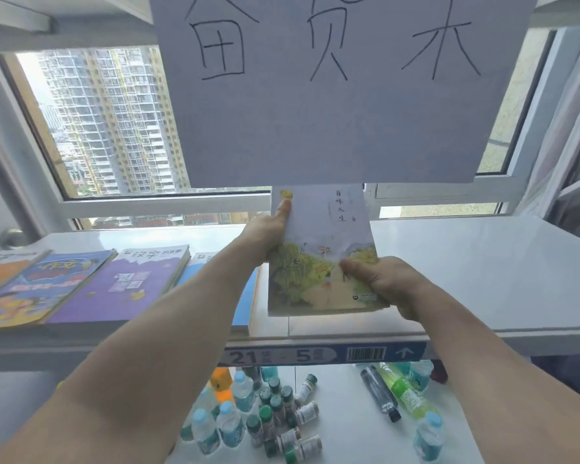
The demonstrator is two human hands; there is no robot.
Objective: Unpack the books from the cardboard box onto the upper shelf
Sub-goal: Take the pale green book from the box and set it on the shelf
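Upper shelf (449, 262), near its front edge: we hold one thin paperback (322, 256) (light, bendy, glossy, we judge), left hand (265, 236) pinching its left edge, right hand (379, 283) pinching its near right corner, beside the blue book (245, 306).

Pale illustrated book (322, 252) with yellow-green artwork, closed, cover up (held just above the white upper shelf (482, 262)), purple book (124, 286) lying flat further left
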